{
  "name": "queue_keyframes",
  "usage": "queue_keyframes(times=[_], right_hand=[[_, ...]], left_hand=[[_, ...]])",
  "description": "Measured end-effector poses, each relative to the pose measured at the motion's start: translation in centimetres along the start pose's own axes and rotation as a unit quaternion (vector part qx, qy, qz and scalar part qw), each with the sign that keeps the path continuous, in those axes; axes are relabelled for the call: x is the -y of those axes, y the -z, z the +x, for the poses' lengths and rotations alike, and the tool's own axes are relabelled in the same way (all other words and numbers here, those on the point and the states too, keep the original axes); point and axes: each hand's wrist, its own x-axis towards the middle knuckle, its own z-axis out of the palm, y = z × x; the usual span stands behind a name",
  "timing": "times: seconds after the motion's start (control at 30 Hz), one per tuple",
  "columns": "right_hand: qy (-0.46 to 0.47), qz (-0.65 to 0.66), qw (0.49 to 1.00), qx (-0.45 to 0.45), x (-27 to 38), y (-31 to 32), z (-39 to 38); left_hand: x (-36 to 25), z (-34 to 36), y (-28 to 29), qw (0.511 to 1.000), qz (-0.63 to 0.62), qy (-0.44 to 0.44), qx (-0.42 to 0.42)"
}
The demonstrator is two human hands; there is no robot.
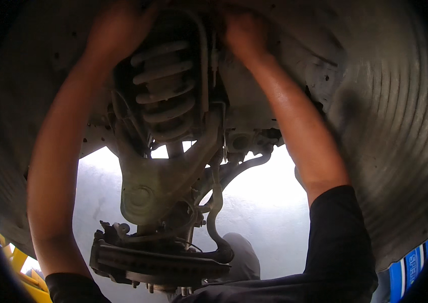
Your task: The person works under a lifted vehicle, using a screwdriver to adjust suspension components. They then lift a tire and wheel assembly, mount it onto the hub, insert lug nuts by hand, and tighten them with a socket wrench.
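Note:
Both my arms reach up into a dark wheel well. My left hand (115,30) is raised to the upper left of a coil spring (166,76), near its top. On the other side of the spring, my right hand (243,33) is up beside a thin upright pipe (204,65). The fingers of both hands fade into shadow and blur at the upper edge, so whatever they touch is hidden. Below the spring sits a forked suspension arm (158,177) with a round joint cap. A brake disc (158,260) with studs hangs under it.
A curved bar (216,212) runs down to the right of the disc. The ribbed wheel-arch liner (395,111) curves round the right side. Yellow metalwork (24,267) shows at lower left, a blue striped object (411,267) at lower right. A grey-clad knee (244,252) is behind the disc.

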Motion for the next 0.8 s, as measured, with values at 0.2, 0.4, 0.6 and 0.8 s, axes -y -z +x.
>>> queue_keyframes(times=[0.2,0.4,0.6,0.8], right_hand=[[-0.055,0.137,0.989,-0.012,1.0,1.7,0.2],[-0.055,0.224,0.965,-0.128,1.1,2.3,-0.6],[-0.131,0.251,0.951,-0.126,0.4,2.7,-2.1],[-0.187,0.158,0.958,-0.147,0.6,1.3,-2.7]], left_hand=[[-5.1,0.1,2.5,0.984,-0.014,0.148,0.101],[-4.8,-0.9,1.1,0.962,0.135,-0.237,0.0],[-11.0,0.2,-0.8,0.939,0.272,-0.167,0.125],[-12.5,4.7,-1.5,0.881,0.354,-0.154,0.272]])
